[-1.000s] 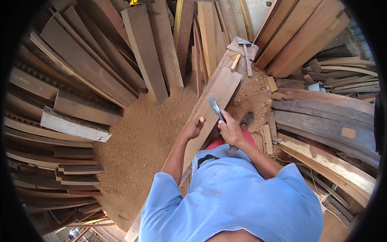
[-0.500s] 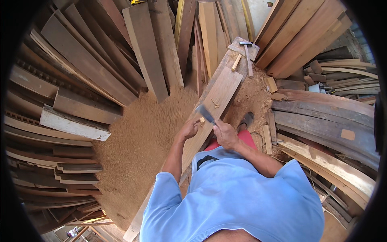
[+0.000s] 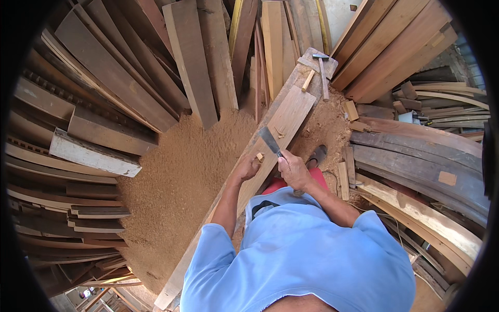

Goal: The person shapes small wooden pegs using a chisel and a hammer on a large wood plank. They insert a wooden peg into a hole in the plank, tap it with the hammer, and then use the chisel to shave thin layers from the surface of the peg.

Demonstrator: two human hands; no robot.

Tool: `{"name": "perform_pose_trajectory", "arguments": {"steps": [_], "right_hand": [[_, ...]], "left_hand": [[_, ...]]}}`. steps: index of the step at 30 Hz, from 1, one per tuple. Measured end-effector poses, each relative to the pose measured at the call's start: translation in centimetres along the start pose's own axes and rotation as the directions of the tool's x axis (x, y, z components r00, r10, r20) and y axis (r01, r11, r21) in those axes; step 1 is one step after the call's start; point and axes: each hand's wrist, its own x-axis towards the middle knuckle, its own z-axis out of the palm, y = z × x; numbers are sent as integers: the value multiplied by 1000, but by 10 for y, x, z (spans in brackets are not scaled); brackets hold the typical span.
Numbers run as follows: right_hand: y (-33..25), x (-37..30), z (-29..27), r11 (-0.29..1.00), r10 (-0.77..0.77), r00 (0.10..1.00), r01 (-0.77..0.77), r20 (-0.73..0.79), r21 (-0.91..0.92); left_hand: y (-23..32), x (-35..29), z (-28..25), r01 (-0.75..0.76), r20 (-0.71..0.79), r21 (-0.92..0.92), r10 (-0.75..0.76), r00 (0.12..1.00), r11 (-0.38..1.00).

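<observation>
My right hand [image 3: 294, 171] is wrapped round the handle of a broad chisel [image 3: 269, 140], its flat grey blade pointing up and left over the plank [image 3: 288, 117]. Just left of the blade, my left hand [image 3: 246, 169] is closed on a small piece of wood [image 3: 260, 156], which it keeps at the plank's left edge. The blade and the wood piece are apart. Thin wood shavings [image 3: 280, 133] lie on the plank beyond the blade.
A hammer [image 3: 323, 78] and a short wooden stick [image 3: 308, 80] lie at the bench's far end. Sawdust [image 3: 171, 203] covers the floor at left. Dark boards [image 3: 112, 73] lean along the left and back; more planks [image 3: 416, 161] are stacked at right. A foot [image 3: 317, 154] stands beside the bench.
The chisel's blade, blurred before, has shifted slightly right and up and now shows sharply, away from the wood piece. My left hand keeps its hold on that piece.
</observation>
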Motion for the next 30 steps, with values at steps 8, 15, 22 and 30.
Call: {"name": "perform_pose_trajectory", "arguments": {"steps": [8, 15, 22, 30], "right_hand": [[48, 20, -27, 999, 25, 981, -32, -190, -33], [107, 30, -75, 964, 259, 829, -189, -496, 188], [163, 32, -152, 903, 423, 694, -378, -583, 205], [235, 46, -222, 783, 455, 676, -614, -580, -101]], "left_hand": [[10, 0, 9, 39, -33, 73, -37, 999, 997], [5, -9, 27, 91, -267, -413, -217, 939, 906], [18, 13, 26, 167, -167, -103, -183, 969, 981], [16, 9, 42, 186, -273, -88, -203, 940, 979]]}}
